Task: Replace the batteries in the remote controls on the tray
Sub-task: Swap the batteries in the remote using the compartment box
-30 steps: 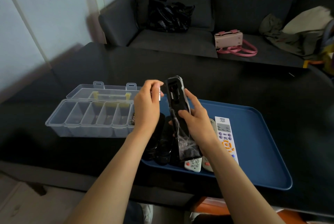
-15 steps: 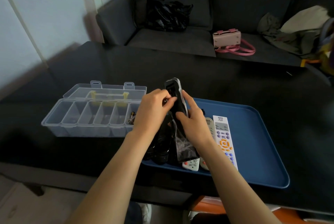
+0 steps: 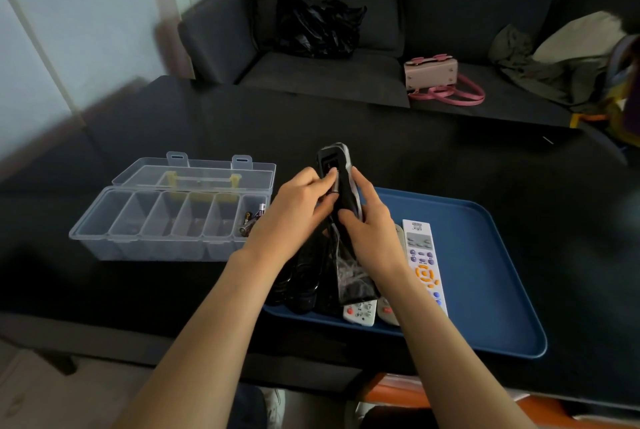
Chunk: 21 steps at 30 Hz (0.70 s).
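Since 1 s ago, battery (image 3: 335, 183) is brought to the open bay of black remote (image 3: 341, 193) by left hand (image 3: 298, 213), pinched; remote is held upright over tray (image 3: 485, 255) in right-hand (image 3: 370, 234) grip. Seating looks next.

We see a matt black counter (image 3: 433, 158) carrying a smooth blue plastic tray (image 3: 485, 255) with a dull sheen. The organiser box (image 3: 166, 220) is clear, glossy plastic with yellow hinges; the batteries (image 3: 250, 220) in its end compartment look metallic. The black remote (image 3: 341, 182) held upright is plastic with a silvery edge, its lower end in a crinkled clear wrapper. The white remote (image 3: 424, 265) is smooth plastic with rubbery-looking coloured buttons. Behind, the sofa (image 3: 346, 75) is dark woven cloth, the black bag (image 3: 318, 23) shiny crumpled plastic, the pink handbag (image 3: 433, 73) smooth.
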### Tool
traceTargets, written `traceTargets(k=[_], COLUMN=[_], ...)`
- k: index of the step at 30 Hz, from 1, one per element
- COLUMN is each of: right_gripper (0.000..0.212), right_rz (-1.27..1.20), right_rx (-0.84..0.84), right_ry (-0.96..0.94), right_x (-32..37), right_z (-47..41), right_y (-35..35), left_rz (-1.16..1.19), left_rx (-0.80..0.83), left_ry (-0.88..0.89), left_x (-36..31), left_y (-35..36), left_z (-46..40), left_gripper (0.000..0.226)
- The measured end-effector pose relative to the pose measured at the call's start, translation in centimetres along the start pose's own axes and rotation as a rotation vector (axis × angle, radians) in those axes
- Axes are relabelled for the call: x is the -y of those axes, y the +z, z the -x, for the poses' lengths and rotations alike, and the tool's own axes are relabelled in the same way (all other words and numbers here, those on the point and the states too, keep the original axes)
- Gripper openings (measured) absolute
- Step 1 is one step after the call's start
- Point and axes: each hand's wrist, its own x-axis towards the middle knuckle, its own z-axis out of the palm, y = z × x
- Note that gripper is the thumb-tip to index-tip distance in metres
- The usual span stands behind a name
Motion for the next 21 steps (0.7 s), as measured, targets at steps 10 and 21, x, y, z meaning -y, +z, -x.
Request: traceTargets(k=[10, 21], right_gripper=[0.064, 0.065], right_rz=[-0.017, -0.031], right_rx=[-0.001, 0.022], right_ry=[0.0, -0.002], right_x=[-0.21, -0.32], right_z=[-0.07, 0.25], right_y=[-0.25, 0.21], left_rz=[0.005, 0.162], left_rx=[-0.124, -0.157], left_ry=[0.003, -0.253], left_x=[-0.26, 0.1], left_y=[0.17, 0.88], left_z=[-0.02, -0.39], left_gripper=[0.023, 0.014])
